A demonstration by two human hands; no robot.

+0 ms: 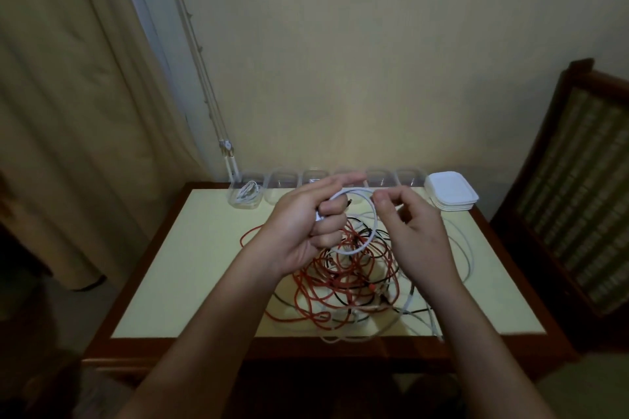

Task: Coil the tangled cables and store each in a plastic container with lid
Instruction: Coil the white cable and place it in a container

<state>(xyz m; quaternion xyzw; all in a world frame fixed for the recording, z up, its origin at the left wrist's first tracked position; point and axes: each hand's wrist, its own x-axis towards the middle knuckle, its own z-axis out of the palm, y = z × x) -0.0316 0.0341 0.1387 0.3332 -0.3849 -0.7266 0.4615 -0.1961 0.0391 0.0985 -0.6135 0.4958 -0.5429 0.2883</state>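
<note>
White cable (374, 218) looped, red-black tangle (340, 277) beneath, clear containers (315, 177) behind

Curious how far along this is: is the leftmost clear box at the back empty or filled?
Filled: a coiled white cable lies inside the leftmost clear box, which has no lid on.

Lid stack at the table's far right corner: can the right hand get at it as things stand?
Probably yes, once freed. The right hand pinches the white cable close beside the lid stack, with nothing standing between them.
</note>
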